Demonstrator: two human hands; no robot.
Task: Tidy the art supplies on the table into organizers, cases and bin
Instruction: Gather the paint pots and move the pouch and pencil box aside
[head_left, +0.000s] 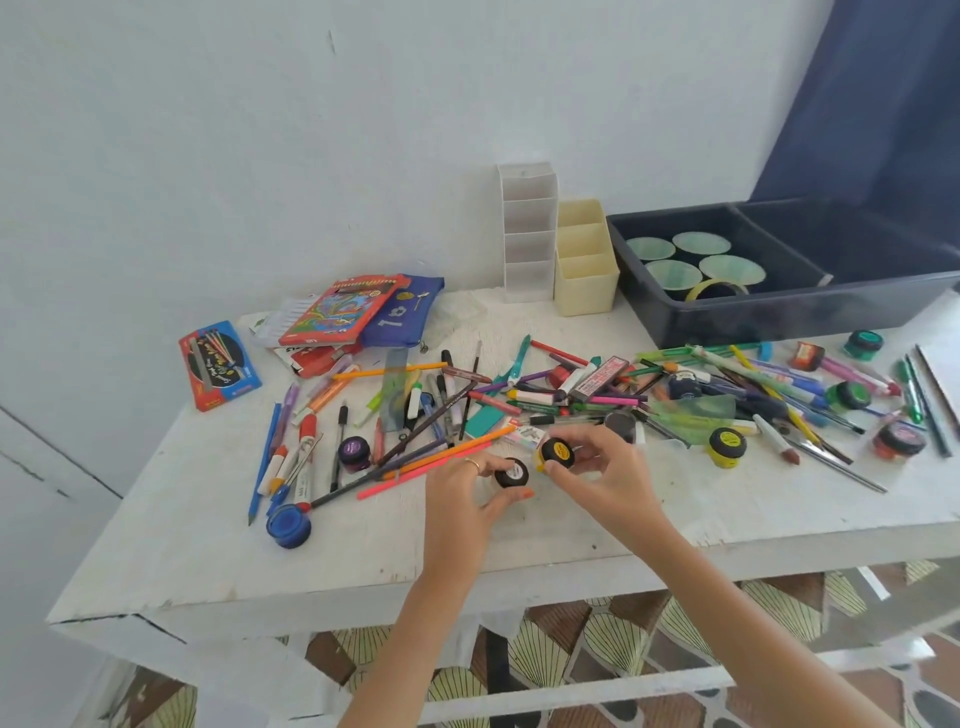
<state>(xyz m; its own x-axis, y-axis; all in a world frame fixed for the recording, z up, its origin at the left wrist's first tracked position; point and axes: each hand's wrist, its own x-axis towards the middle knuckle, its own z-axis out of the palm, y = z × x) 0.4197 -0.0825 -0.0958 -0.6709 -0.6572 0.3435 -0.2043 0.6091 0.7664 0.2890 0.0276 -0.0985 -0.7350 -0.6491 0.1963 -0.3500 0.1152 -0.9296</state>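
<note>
Pens, pencils, markers and small paint pots lie scattered across the white table (332, 566). My left hand (467, 499) grips a small paint pot with a black lid (511, 473) near the table's middle. Just right of it, my right hand (602, 467) holds a yellow paint pot with a black lid (557, 453), tilted toward me. A white tiered organizer (527, 234) and a cream organizer (584, 260) stand at the back. The dark blue bin (779, 312) at the back right holds several pale green cups and a tape roll.
Pencil boxes (218, 364), a red crayon case (343, 312) and a blue pouch (402, 312) lie at the back left. A blue pot (288, 525) and purple pot (355, 451) sit left of my hands; another yellow pot (726, 446) and a red pot (897, 440) sit right.
</note>
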